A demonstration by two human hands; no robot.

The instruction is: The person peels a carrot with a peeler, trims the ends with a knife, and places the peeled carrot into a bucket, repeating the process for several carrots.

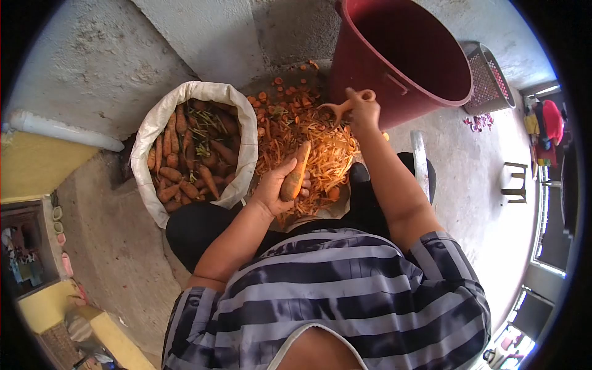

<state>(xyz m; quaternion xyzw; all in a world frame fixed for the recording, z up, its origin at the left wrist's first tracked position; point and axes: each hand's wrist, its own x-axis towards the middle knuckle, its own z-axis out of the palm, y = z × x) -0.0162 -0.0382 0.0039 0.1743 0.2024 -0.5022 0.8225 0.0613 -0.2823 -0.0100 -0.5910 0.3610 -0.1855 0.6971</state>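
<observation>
My left hand is closed around a thick carrot held at a slant, its upper part bright orange and its lower end still darker and dirt-coloured. Up and to the right, my right hand grips a peach-coloured Y-shaped peeler, its forked head pointing left and clear of the carrot. Beneath both hands spreads a heap of carrot peelings, with cut carrot ends scattered at its far side.
An open white sack of unpeeled carrots stands left of the heap. A large dark red bin rises at the far right, with a grey perforated basket behind it. The wall borders the far side. A small stool is farther right.
</observation>
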